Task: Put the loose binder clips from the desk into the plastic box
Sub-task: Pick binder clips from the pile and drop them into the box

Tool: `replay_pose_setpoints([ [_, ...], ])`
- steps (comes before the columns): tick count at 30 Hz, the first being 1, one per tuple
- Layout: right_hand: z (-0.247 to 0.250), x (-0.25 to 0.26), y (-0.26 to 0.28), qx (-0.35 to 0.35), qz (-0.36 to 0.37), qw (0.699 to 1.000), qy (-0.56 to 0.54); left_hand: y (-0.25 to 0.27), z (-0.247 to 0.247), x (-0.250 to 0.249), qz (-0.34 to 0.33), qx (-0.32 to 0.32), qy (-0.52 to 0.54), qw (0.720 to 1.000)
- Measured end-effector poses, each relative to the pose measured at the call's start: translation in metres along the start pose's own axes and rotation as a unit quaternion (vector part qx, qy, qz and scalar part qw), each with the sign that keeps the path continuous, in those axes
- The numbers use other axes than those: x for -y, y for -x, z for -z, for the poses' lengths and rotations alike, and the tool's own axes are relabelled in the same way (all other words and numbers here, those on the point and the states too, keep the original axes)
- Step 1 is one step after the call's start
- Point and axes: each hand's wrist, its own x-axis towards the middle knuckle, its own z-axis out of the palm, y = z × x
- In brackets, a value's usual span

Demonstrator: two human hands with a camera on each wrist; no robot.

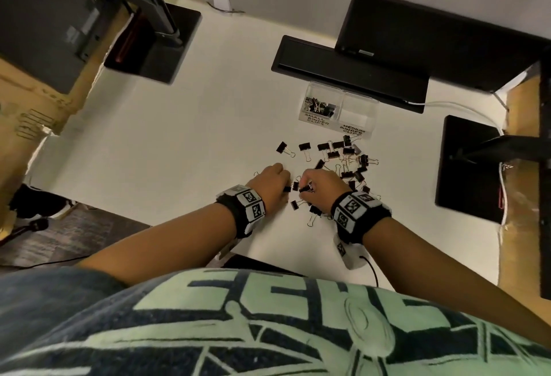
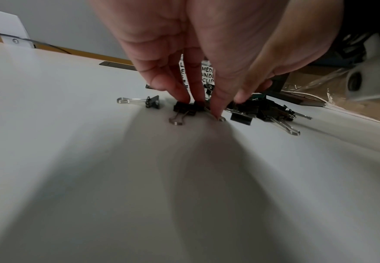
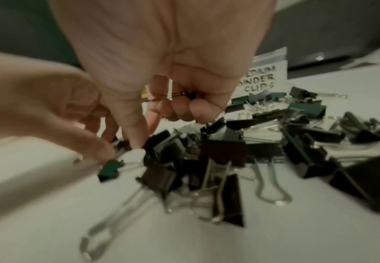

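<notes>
Your shirt [image 1: 268,325] fills the near edge; both hands work the scattered binder clips [image 1: 340,161] on the white desk [image 1: 167,149].

Your left hand [image 1: 272,180] reaches down with straight fingertips [image 2: 182,97] on a small clip [image 2: 184,107]; your right hand [image 1: 320,184] curls round wire clip handles [image 3: 173,95], its palm hiding the rest; beyond the pile stands the plastic box [image 1: 338,110], labelled "SMALL BINDER CLIPS" and "MEDIUM BINDER CLIPS", clips showing only in the small side; behind it a dark keyboard [image 1: 348,73]; monitor bases [image 1: 155,44] flank you.
</notes>
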Motion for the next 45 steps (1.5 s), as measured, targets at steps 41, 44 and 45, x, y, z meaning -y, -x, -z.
replay_pose_setpoints([
  [41, -0.005, 0.009, 0.003, 0.086, 0.036, 0.996, -0.010, 0.015, 0.019, 0.029, 0.072, 0.003, 0.151, 0.986],
  [44, -0.012, 0.009, 0.004, 0.104, 0.069, 0.987, 0.103, 0.017, 0.014, 0.027, 0.016, 0.041, 0.063, 0.997],
  [45, -0.012, 0.009, 0.004, 0.103, 0.068, 0.986, 0.112, 0.018, 0.012, 0.027, -0.001, 0.050, 0.026, 0.998],
])
